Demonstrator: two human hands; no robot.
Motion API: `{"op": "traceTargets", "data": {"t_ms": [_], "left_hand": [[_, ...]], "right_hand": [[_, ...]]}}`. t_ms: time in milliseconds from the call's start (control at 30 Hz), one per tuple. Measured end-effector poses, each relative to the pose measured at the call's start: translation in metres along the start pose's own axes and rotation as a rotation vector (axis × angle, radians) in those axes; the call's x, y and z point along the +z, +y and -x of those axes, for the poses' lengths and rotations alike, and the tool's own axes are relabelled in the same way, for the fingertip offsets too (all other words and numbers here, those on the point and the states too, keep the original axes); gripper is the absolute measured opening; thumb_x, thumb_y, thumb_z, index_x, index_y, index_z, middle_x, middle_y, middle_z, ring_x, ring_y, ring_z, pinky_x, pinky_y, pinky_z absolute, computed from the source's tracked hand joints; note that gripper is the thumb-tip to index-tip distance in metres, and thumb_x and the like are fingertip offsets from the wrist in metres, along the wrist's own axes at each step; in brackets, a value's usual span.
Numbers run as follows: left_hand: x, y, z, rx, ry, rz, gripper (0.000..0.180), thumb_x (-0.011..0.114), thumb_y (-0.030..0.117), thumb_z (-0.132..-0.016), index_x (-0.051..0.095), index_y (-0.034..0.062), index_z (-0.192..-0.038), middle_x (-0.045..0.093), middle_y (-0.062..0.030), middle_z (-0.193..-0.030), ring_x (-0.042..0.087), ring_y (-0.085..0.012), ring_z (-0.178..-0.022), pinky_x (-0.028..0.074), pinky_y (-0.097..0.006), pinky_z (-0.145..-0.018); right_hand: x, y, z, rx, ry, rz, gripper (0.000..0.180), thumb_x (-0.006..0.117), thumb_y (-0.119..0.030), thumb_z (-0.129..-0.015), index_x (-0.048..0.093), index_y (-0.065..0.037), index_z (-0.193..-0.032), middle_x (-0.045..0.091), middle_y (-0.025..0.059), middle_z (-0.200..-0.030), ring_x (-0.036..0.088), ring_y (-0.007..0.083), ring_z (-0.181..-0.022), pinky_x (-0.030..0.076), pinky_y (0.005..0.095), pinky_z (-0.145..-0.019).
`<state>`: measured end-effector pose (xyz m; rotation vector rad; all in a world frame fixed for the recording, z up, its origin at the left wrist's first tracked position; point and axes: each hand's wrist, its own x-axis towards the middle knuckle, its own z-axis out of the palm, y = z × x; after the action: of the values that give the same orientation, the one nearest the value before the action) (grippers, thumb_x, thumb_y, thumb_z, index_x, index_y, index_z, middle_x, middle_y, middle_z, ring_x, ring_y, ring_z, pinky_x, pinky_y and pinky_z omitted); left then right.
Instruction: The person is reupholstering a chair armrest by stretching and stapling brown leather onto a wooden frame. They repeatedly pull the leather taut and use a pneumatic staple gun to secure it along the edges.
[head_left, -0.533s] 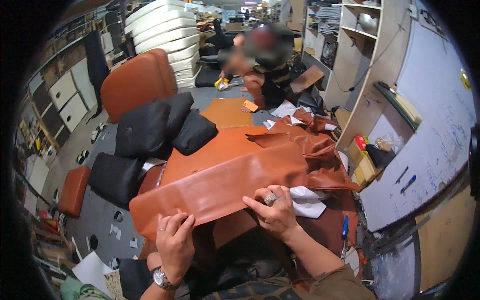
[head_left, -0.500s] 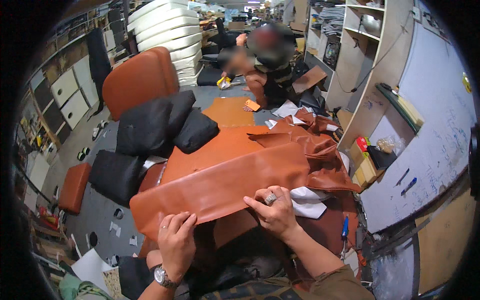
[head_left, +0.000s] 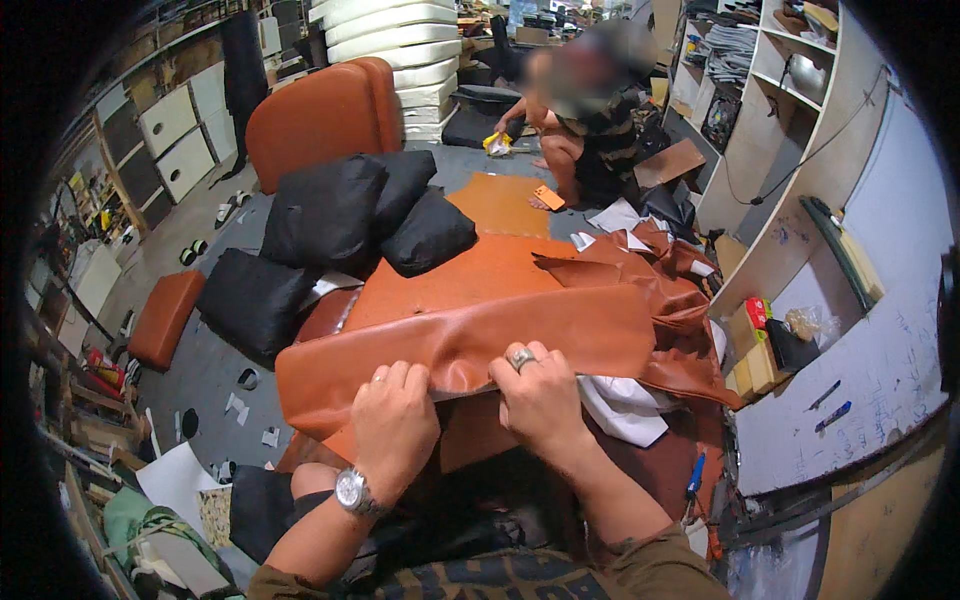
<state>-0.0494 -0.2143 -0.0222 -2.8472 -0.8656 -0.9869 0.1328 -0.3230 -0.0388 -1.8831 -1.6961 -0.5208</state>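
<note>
A long panel of reddish-brown leather (head_left: 590, 325) stretches across in front of me. My left hand (head_left: 398, 422) grips its near edge with curled fingers, and my right hand (head_left: 540, 398) pinches the same edge a short way to the right. Between the two hands the leather buckles into a dent. Its right end rests by a crumpled heap of the same leather (head_left: 665, 270). Flat orange leather (head_left: 450, 280) lies beyond the panel, and a white sheet (head_left: 630, 412) pokes out below its right side.
Black cushions (head_left: 320, 210) pile up at the left, before a brown padded backrest (head_left: 320, 115). A co-worker (head_left: 595, 130) squats ahead with a hand at a yellow item (head_left: 497, 144), near an orange phone (head_left: 549, 197). Shelving (head_left: 790, 150) and a white board (head_left: 860, 390) bound the right.
My left hand has slid rightward along the leather edge, closer to my right hand. Both hands are now curled over the edge, and the leather bunches between them. The view has shifted slightly.
</note>
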Motion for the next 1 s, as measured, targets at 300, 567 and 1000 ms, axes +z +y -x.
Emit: {"op": "traceTargets", "data": {"t_ms": [300, 567, 1000], "left_hand": [[-0.021, -0.016, -0.026, 0.051, -0.322, 0.139, 0.031, 0.084, 0.029, -0.086, 0.066, 0.0063, -0.097, 0.073, -0.0159, -0.093, 0.071, -0.038, -0.089, 0.056, -0.05, -0.078], [-0.004, -0.008, -0.009, 0.016, -0.229, 0.027, 0.014, 0.078, 0.014, -0.081, 0.066, 0.0085, -0.086, 0.069, -0.0119, -0.087, 0.068, -0.0372, -0.086, 0.054, -0.05, -0.073], [0.03, 0.005, 0.038, 0.143, 0.116, -0.023, 0.024, 0.079, 0.019, -0.071, 0.057, 0.0163, -0.078, 0.052, -0.004, -0.076, 0.057, -0.0271, -0.075, 0.04, -0.044, -0.064]], "right_hand": [[-0.017, 0.024, -0.025, -0.079, -0.3, -0.137, 0.04, 0.088, -0.024, -0.079, 0.063, -0.01, -0.107, 0.072, 0.0117, -0.096, 0.073, 0.0357, -0.093, 0.06, 0.049, -0.079], [-0.007, 0.014, -0.003, -0.065, -0.179, -0.077, 0.034, 0.082, -0.014, -0.068, 0.06, -0.014, -0.094, 0.065, 0.0061, -0.084, 0.068, 0.031, -0.081, 0.054, 0.0471, -0.068], [0.015, 0.022, 0.029, -0.176, 0.064, 0.072, 0.017, 0.069, -0.022, -0.076, 0.052, -0.018, -0.077, 0.052, 0.0028, -0.075, 0.056, 0.0242, -0.071, 0.041, 0.0406, -0.059]]}}
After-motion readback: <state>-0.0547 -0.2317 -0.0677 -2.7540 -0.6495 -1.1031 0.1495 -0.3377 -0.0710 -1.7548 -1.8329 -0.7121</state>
